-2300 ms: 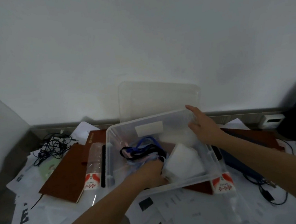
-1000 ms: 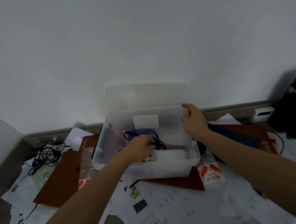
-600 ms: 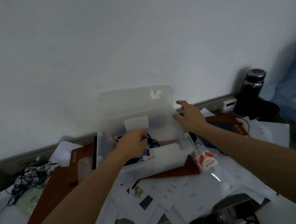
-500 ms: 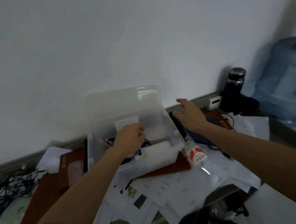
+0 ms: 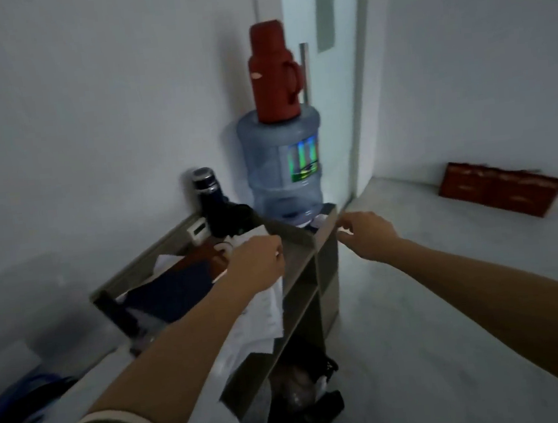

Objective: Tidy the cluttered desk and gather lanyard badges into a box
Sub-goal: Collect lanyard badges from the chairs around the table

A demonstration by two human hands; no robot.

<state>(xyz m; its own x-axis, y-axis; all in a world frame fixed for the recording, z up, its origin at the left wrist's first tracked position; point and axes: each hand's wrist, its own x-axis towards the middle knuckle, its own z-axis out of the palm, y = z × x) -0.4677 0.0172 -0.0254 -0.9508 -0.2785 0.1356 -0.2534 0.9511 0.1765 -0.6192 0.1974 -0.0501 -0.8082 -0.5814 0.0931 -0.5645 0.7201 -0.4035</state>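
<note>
Left hand point(image 5: 258, 261), curled above the papers point(image 5: 257, 315) with any contents hidden, and right hand point(image 5: 365, 237), loosely curled and empty beyond the desk point(image 5: 293, 237) end; the box point(image 5: 16, 366), seemingly the blur behind the left forearm, should be sighted squarely before reaching.

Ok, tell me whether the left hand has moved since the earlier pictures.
Yes. The left hand has gone rightward: it is now close to the dark flask, which stood far to its right before.
</note>
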